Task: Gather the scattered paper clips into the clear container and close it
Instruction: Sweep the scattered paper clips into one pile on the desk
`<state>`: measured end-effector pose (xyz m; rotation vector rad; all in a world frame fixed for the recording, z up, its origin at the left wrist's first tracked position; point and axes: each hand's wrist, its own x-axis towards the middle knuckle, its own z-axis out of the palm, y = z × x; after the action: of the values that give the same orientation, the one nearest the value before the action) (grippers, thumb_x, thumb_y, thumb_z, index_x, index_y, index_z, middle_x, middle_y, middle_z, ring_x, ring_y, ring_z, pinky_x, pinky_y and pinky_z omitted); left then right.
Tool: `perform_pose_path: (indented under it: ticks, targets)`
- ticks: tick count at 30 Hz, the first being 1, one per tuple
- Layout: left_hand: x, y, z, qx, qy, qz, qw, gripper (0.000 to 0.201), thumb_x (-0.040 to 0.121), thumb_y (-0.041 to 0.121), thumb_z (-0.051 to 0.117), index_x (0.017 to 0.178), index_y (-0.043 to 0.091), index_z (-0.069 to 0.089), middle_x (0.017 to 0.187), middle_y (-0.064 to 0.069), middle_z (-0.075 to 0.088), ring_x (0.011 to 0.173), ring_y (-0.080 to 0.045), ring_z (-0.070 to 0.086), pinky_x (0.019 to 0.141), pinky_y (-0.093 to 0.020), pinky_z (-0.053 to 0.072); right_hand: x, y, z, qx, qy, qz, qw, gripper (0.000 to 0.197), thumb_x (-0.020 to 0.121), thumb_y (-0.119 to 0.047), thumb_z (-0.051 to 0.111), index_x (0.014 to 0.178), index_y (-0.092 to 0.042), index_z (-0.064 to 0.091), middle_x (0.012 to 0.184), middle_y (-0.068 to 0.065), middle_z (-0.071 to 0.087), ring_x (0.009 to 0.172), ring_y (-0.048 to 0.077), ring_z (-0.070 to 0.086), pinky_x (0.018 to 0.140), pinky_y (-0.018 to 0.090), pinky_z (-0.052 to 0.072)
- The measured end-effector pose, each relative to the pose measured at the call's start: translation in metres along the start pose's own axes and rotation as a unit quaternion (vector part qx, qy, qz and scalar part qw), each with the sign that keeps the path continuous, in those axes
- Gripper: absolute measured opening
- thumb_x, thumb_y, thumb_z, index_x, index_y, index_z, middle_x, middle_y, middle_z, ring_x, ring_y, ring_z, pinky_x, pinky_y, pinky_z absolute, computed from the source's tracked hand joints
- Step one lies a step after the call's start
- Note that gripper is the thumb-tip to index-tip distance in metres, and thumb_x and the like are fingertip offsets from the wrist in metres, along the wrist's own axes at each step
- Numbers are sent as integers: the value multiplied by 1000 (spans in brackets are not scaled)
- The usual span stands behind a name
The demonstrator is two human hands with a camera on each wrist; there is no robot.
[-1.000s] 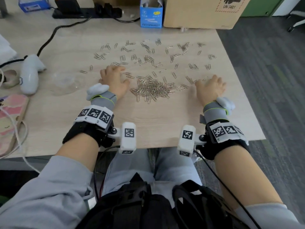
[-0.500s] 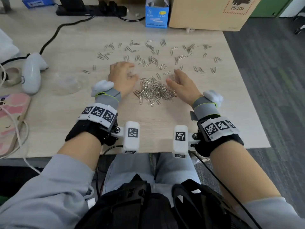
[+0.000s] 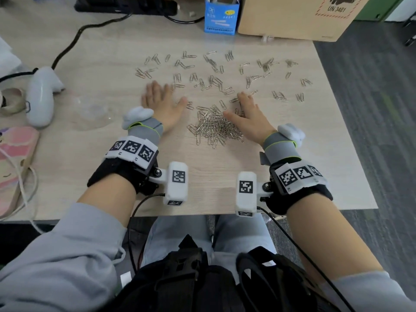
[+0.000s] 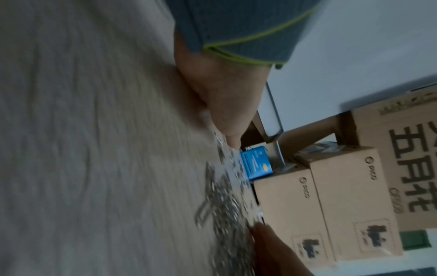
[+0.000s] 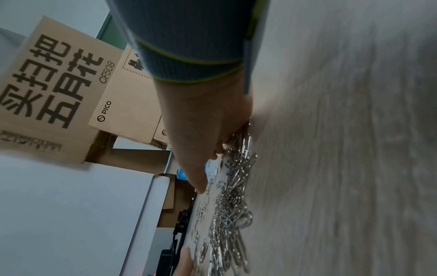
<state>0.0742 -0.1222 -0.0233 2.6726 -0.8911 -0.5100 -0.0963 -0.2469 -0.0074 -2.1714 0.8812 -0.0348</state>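
A dense heap of silver paper clips (image 3: 215, 127) lies on the wooden table (image 3: 101, 59) between my hands. Many more loose clips (image 3: 225, 70) are strewn across the table beyond it. My left hand (image 3: 162, 100) lies flat and open on the table, just left of the heap. On the heap's right edge my right hand (image 3: 245, 113) rests open, its fingers lying over some clips. The clear container (image 3: 90, 111) sits on the table left of my left hand and looks empty. The right wrist view shows the heap (image 5: 234, 205) beside my fingers (image 5: 201, 179).
A white handheld device (image 3: 42, 93) and a pink object (image 3: 13, 158) lie at the left. At the back stand a blue box (image 3: 221, 15), a cardboard box (image 3: 299, 16) and a black power strip (image 3: 126, 5) with its cable. The table's right edge (image 3: 346, 122) is near.
My right hand swept left from the table's right side, pushing clips into the heap. My left hand moved a little forward and left and spread flat.
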Motion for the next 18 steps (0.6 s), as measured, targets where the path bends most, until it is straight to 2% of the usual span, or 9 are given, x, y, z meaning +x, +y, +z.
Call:
perform_pose_path:
  ticks: [2,5,7,9,10,12,14,16,18]
  targets:
    - [-6,16,7,7,-28,40,999,72,93,53,25,146,13,1,156,-13,-12,144,-25,-15,118,-40,-8,0,0,1,10,1,1,1000,71,93,-35,50,149,-11,13,159,5,7,148,17,-1,119,31,0]
    - [-11,33,15,3,-69,93,993,78,91,57,29,146,8,3,157,-13,-9,145,-25,-12,119,-40,-6,2,1,-1,77,26,-3,997,68,91,-30,55,148,-12,21,155,7,25,144,17,21,117,29,19]
    - [-13,38,10,-38,-85,140,986,78,89,56,38,145,7,16,157,-15,6,145,-27,1,120,-38,3,5,3,-5,141,78,-7,987,61,90,-24,56,144,-10,31,147,8,40,137,16,36,110,26,31]
    - [-9,38,-1,-97,-62,161,980,63,91,40,48,140,5,29,153,-17,19,143,-27,15,116,-32,12,10,8,-14,140,160,3,977,53,90,-22,55,139,-9,41,141,8,48,132,18,43,103,22,33]
    - [-6,34,-7,-112,-29,150,982,58,91,35,51,138,5,34,153,-18,18,144,-28,14,116,-32,13,14,13,-19,113,199,18,973,52,89,-25,53,137,-9,42,140,9,48,131,22,42,105,25,32]
    - [5,23,-16,-96,55,99,989,57,89,33,53,137,7,36,156,-17,6,145,-30,4,118,-36,11,22,24,-29,31,243,68,967,61,85,-35,50,138,-7,40,145,13,39,138,29,30,114,39,23]
    - [19,11,-21,-55,97,42,993,60,88,36,52,140,11,32,157,-15,-1,145,-32,-2,119,-42,9,32,35,-37,-33,238,144,960,67,86,-39,48,143,-6,31,154,16,23,146,33,8,118,49,5]
    - [28,2,-23,-34,102,-8,994,65,89,39,48,143,13,25,157,-13,-6,145,-33,-6,118,-49,9,37,41,-41,-37,211,192,958,73,89,-42,47,147,-5,20,157,18,8,146,34,-4,117,50,-3]
    - [38,-2,-24,-27,107,-44,993,66,90,42,44,145,15,19,157,-12,-8,145,-32,-7,117,-54,7,41,44,-42,-37,185,197,962,77,91,-44,43,148,-3,10,158,19,-1,146,33,-8,118,47,-6]
